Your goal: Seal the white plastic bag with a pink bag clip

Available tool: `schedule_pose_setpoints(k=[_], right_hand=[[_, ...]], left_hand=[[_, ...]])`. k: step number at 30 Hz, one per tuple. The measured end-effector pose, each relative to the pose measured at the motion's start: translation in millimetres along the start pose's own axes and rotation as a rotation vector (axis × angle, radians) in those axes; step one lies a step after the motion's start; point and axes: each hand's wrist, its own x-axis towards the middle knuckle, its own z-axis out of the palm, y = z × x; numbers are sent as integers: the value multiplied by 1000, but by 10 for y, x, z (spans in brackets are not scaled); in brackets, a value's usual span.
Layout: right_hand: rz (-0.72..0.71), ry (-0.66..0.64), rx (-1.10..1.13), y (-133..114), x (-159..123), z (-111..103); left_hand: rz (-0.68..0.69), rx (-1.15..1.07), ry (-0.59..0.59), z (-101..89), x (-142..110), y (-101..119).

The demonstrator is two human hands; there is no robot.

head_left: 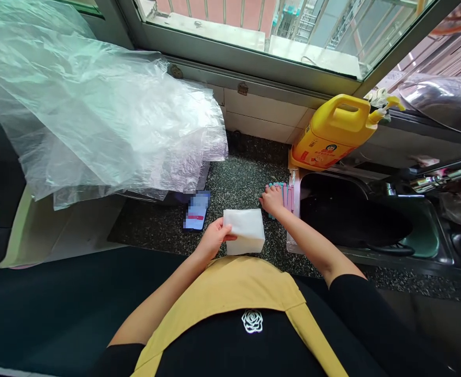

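Observation:
My left hand (pixel 217 236) grips a white box-like block (pixel 246 226) by its left side, thumb on top and fingers below. The block is close to my body, over the dark speckled counter (pixel 238 178). To its upper right, my right hand (pixel 272 199) reaches down with curled fingers at a row of slim pink and teal strips (pixel 288 195). These lie side by side next to the sink's left edge. The fingertips are partly hidden, and what kind of strips they are is too small to make out.
A phone (pixel 197 210) lies left of the block. Clear plastic sheeting (pixel 136 120) drapes over the counter's left part. On the right is a sink (pixel 426 230) with a dark pan (pixel 351 214) in it. A yellow pump jug (pixel 332 133) stands behind, below the window.

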Motion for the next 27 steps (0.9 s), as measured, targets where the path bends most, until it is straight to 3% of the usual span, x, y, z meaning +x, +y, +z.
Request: schedule_pose_setpoints(k=[9,15,23,27], right_hand=[[118,30,-42,100,8,1],[87,16,-21,0,-11,40],[146,1,25,-112,-29,65],[199,34,81,-163,5,-61]], left_hand=[[26,109,-56,38,31,1],[80,216,-50,21,54,-5],[61,247,-39,60,49,29],[69,265,-35,66,58,20]])
